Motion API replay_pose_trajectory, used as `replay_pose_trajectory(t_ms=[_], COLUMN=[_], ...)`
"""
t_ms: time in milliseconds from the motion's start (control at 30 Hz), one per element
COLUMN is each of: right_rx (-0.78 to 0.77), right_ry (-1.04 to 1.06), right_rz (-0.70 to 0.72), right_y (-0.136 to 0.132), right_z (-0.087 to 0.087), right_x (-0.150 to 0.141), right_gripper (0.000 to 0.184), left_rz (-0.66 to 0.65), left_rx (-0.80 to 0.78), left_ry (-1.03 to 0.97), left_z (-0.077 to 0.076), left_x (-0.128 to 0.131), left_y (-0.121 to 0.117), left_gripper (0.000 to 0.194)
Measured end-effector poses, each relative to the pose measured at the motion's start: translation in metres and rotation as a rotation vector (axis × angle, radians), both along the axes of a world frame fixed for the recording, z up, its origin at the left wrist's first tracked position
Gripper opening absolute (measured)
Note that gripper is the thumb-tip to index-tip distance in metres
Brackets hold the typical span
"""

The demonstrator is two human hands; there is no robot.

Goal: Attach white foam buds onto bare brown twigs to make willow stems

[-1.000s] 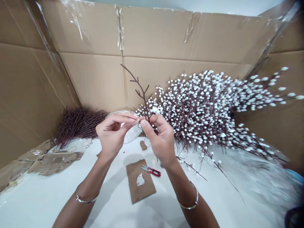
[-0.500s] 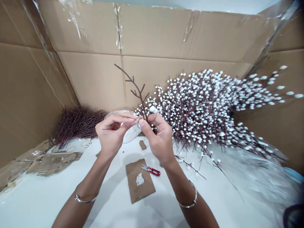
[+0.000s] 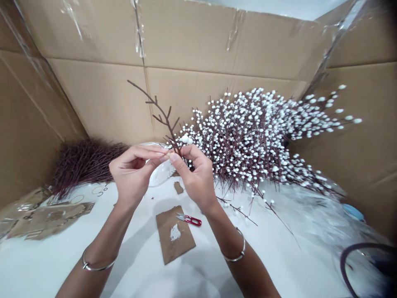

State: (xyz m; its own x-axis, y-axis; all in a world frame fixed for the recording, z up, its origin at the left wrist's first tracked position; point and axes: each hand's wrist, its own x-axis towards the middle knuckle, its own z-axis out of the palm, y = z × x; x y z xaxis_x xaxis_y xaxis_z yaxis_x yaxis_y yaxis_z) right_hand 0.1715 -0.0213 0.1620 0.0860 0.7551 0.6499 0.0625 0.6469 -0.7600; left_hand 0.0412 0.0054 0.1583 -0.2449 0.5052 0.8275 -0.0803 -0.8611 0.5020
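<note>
Thin, dark-brown forked branch (image 3: pixel 166 118) is up above the white surface (image 3: pixel 142 265), leaning left. Right hand (image 3: pixel 197 178): grip clamped on its lower end, thumb against fingers. Left hand (image 3: pixel 132 174): fingertips together, meeting the right thumb tip; can't tell what's between them. Branch looks light, fairly stiff, matte so not slippery; side twigs probably snap or bend easily. Best hold: low on main stem, below the forks. Glossy white round bead (image 3: pixel 185 139) sits beside the stem; attachment unclear.
</note>
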Motion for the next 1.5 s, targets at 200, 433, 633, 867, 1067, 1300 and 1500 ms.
replay_pose_trajectory(t_ms=[200, 433, 633, 867, 1067, 1300, 1500], right_rx=[-0.112, -0.233, -0.305, -0.355, -0.382, -0.255, -0.21], right_ry=[0.089, 0.234, 0.218, 0.296, 0.453, 0.482, 0.454], right_rz=[0.227, 0.532, 0.66, 0.746, 0.74, 0.557, 0.472], right_y=[0.009, 0.018, 0.018, 0.025, 0.027, 0.027, 0.025], right_z=[0.005, 0.012, 0.01, 0.008, 0.009, 0.007, 0.005], right_x=[0.015, 0.032, 0.032, 0.033, 0.033, 0.025, 0.022], right_gripper=[0.015, 0.021, 0.027, 0.027, 0.045, 0.035, 0.058], left_rz=[-0.125, -0.426, -0.59, -0.476, -0.258, -0.145, -0.145], left_rx=[-0.191, -0.461, -0.519, -0.5, -0.533, -0.474, -0.468], left_ry=[0.084, 0.566, 0.622, 0.463, 0.389, 0.379, 0.382], left_z=[0.008, 0.007, 0.001, 0.001, 0.007, 0.01, 0.01], left_x=[-0.011, -0.015, 0.005, 0.006, -0.002, -0.012, -0.01], left_y=[-0.001, -0.002, -0.016, -0.013, -0.012, -0.009, -0.01], left_gripper=[0.03, 0.028, 0.019, 0.016, 0.016, 0.017, 0.017])
